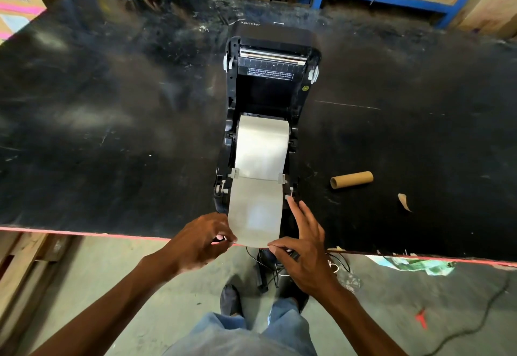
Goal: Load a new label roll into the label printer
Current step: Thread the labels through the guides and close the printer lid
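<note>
Both hands pinch the label strip (256, 216): left hand (200, 239) fingers clamped on 1 corner, right hand (303, 246) on the other, beyond them the open printer (268, 81).

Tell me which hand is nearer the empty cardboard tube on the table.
Right. The right hand pinches the label strip's right corner, with the cardboard tube up and to its right. The left hand holds the strip's opposite corner, farther away.

Both arms are bare, no sleeves or watch in sight. Faded light-blue jeans (251, 330) down below. Dark shoes (230, 298) on the concrete, pretty scuffed.
</note>
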Demonstrator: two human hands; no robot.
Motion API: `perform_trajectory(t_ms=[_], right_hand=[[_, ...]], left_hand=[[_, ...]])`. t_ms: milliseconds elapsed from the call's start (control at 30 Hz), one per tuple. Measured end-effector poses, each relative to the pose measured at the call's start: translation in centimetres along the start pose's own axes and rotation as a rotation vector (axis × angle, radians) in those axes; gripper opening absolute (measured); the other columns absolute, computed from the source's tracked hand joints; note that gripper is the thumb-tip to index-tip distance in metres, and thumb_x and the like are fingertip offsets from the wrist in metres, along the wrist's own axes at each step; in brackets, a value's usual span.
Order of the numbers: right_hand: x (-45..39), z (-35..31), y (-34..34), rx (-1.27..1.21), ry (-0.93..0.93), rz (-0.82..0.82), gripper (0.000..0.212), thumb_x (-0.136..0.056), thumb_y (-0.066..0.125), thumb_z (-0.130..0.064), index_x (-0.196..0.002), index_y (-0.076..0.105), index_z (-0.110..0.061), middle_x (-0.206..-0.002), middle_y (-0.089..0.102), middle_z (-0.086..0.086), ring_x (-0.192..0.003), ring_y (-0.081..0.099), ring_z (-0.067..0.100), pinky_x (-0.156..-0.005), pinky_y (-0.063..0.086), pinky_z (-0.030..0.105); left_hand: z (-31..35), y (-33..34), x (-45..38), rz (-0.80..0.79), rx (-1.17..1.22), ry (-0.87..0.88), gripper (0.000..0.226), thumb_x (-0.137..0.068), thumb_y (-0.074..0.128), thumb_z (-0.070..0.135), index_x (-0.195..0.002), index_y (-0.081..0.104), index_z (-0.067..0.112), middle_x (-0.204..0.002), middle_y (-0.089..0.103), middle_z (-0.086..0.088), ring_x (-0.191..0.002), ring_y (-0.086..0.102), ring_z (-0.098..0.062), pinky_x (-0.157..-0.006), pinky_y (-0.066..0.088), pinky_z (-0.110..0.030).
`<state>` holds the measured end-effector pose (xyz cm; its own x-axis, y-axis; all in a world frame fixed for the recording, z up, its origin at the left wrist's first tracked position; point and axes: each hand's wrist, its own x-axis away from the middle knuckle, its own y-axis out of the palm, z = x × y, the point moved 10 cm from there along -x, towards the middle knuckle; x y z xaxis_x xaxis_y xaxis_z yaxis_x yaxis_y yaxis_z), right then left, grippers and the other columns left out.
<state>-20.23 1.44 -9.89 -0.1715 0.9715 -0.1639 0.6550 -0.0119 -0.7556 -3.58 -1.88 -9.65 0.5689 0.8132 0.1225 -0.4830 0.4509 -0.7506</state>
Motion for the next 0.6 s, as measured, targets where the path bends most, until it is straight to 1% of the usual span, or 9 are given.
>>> perform_trajectory(t_ms=[67,133,167,233,300,367,433,533,600], right_hand=[[0.1,-0.1,-0.3,-0.001,-0.01,0.012,0.017,-0.082,0.063,-0.041,-0.077,0.073,-0.028,-0.157,0.018,-0.005,-0.146,0.003,0.006,-0.11,0.008,0.034],[-0.1,-0.1,-1.5,-0.029,-0.006,0.066,0.019,-0.079,0.062,-0.045,-0.08,0.072,-0.029,-0.154,0.027,-0.006,-0.143,0.011,0.003,-0.11,0.011,0.03],[-0.7,-0.2,-2.6,-0.051,0.009,0.108,0.019,-0.078,0.062,-0.047,-0.081,0.071,-0.03,-0.15,0.033,-0.007,-0.141,0.017,0.003,-0.109,0.014,0.027],[-3.1,-0.6,-5.3,-0.081,0.032,0.184,0.021,-0.078,0.061,-0.046,-0.079,0.072,-0.028,-0.137,0.048,-0.007,-0.132,0.036,0.011,-0.105,0.018,0.02],[-6.9,-2.0,-8.3,-0.076,0.007,0.246,0.019,-0.08,0.063,-0.038,-0.079,0.073,-0.022,-0.125,0.058,-0.001,-0.12,0.048,0.019,-0.103,0.024,0.022],[-11.3,-3.7,-11.2,-0.024,-0.05,0.303,0.015,-0.083,0.066,-0.026,-0.087,0.074,-0.015,-0.12,0.062,0.008,-0.115,0.054,0.023,-0.1,0.031,0.033],[-15.7,-5.0,-13.6,0.028,-0.077,0.345,0.021,-0.087,0.064,-0.023,-0.104,0.071,-0.012,-0.124,0.06,0.011,-0.118,0.053,0.025,-0.099,0.03,0.036],[-21.5,-5.8,-16.0,0.084,-0.034,0.354,0.039,-0.092,0.055,-0.027,-0.128,0.057,-0.013,-0.141,0.049,0.011,-0.133,0.04,0.026,-0.105,0.025,0.037],[-24.0,-6.1,-16.9,0.154,0.0,0.343,0.044,-0.095,0.05,-0.028,-0.136,0.049,-0.012,-0.145,0.044,0.012,-0.137,0.035,0.027,-0.108,0.023,0.039]], left_hand=[[-0.5,-1.0,0.1,0.072,0.089,-0.076,0.008,-0.083,0.07,0.021,-0.078,0.074,0.018,-0.082,0.069,0.004,-0.069,0.063,0.0,-0.064,0.053,-0.02],[-2.5,-3.3,0.9,0.288,0.275,-0.238,0.024,-0.083,0.071,0.027,-0.06,0.066,0.019,-0.064,0.068,0.003,-0.056,0.061,-0.004,-0.056,0.047,-0.02],[-3.5,-4.8,1.4,0.417,0.345,-0.307,0.031,-0.084,0.068,0.032,-0.058,0.064,0.016,-0.061,0.068,-0.001,-0.056,0.062,-0.009,-0.058,0.047,-0.026],[-5.1,-6.8,2.3,0.589,0.448,-0.421,0.037,-0.089,0.056,0.042,-0.068,0.066,0.013,-0.069,0.07,-0.008,-0.066,0.065,-0.02,-0.062,0.05,-0.033],[-6.5,-6.7,1.8,0.581,0.659,-0.541,0.044,-0.093,0.045,0.047,-0.088,0.068,0.01,-0.087,0.072,-0.011,-0.082,0.067,-0.022,-0.069,0.053,-0.034],[-7.2,-5.0,0.5,0.457,0.848,-0.67,0.051,-0.095,0.037,0.052,-0.101,0.066,0.01,-0.097,0.07,-0.011,-0.092,0.067,-0.025,-0.08,0.053,-0.037],[-7.2,-3.7,-0.2,0.362,0.952,-0.756,0.057,-0.094,0.034,0.057,-0.096,0.066,0.01,-0.096,0.071,-0.013,-0.093,0.068,-0.029,-0.088,0.054,-0.043],[-7.4,-3.6,-0.4,0.337,0.959,-0.786,0.061,-0.092,0.033,0.061,-0.09,0.067,0.01,-0.092,0.072,-0.014,-0.09,0.07,-0.032,-0.086,0.055,-0.045],[-7.5,-3.8,-0.5,0.315,0.947,-0.778,0.061,-0.091,0.033,0.062,-0.089,0.067,0.011,-0.092,0.073,-0.013,-0.089,0.07,-0.031,-0.084,0.056,-0.043]])
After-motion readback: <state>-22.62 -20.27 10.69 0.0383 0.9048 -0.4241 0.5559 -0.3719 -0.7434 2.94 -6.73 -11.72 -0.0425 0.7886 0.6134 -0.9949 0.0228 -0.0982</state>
